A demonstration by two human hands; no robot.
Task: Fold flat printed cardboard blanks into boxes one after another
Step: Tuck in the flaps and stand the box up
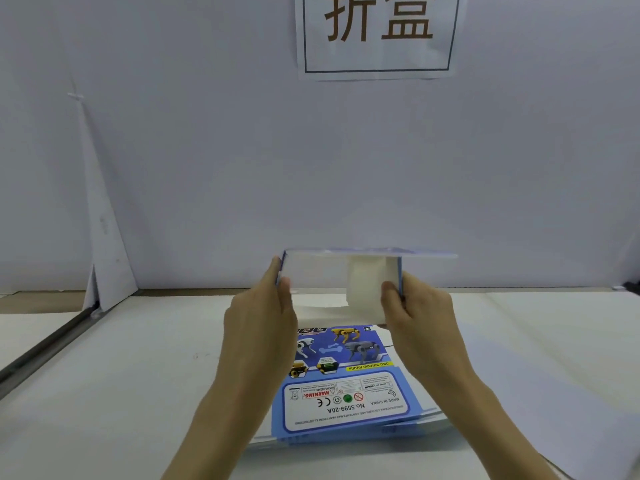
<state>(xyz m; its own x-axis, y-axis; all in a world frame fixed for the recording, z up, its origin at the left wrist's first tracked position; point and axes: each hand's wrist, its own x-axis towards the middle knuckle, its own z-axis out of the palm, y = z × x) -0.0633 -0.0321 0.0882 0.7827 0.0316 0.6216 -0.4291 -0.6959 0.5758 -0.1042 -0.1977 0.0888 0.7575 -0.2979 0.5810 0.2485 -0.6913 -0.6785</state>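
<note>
- The table (104,393) stretches away bare on my left. I judge that side is free for finished boxes, though none shows there.
- My left hand (263,317) pinches the left wall of the half-opened blank (322,271), thumb on the white inside and fingers behind on the printed outside. Clamping it like this lets me steady that wall while the sleeve squares up.
- I hold the blank in the air between both hands, above the table and in front of the wall. Its open end faces me so I can see the inner flaps. The top panel lies roughly level and juts out past the right wall, and a white flap hangs down inside.
- The stack of flat blanks (349,393) lies directly below, printed side up, near my body. I take it that it sits there so the next one is an easy reach.
- My right hand (419,317) grips the right wall the same way, thumb inside and fingers wrapped outside. From here I can likely push inward against the left hand and tuck flaps.
</note>
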